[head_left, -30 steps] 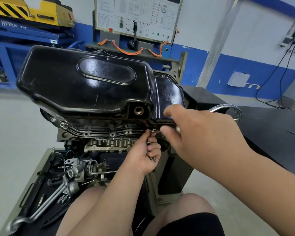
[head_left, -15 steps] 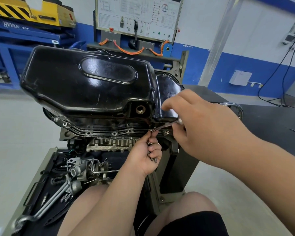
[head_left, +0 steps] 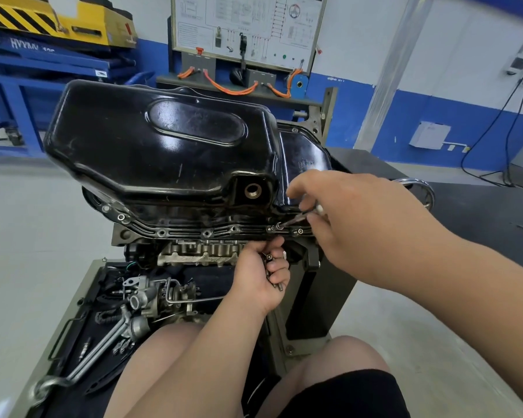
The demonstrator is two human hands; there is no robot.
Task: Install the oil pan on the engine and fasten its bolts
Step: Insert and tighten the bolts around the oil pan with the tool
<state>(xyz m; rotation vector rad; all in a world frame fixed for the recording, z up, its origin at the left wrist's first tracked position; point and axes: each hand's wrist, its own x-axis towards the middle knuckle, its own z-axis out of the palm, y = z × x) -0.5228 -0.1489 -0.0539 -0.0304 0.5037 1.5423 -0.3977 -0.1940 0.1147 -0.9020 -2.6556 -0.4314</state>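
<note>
The black oil pan (head_left: 163, 152) sits on the upturned engine (head_left: 200, 251), its flange running along the near side with several bolts (head_left: 207, 233) in the holes. My right hand (head_left: 354, 218) pinches a thin metal driver (head_left: 296, 219) whose tip meets a bolt (head_left: 280, 227) at the flange's right end. Just below the flange, my left hand (head_left: 263, 276) grips several loose bolts (head_left: 272, 273) in its curled fingers. A brass drain hole (head_left: 252, 190) shows on the pan's near wall.
A tray (head_left: 73, 327) under the engine holds engine parts (head_left: 151, 297) and a long metal bar (head_left: 103, 351). My knees are at the bottom. A chrome ring (head_left: 426, 191) sits right of the pan, a wiring board (head_left: 248, 25) behind, a blue rack (head_left: 27, 86) at left.
My right hand drew back slightly from the flange and now shows the driver set on the right-end bolt. The left hand stayed under the flange with its bolts.
</note>
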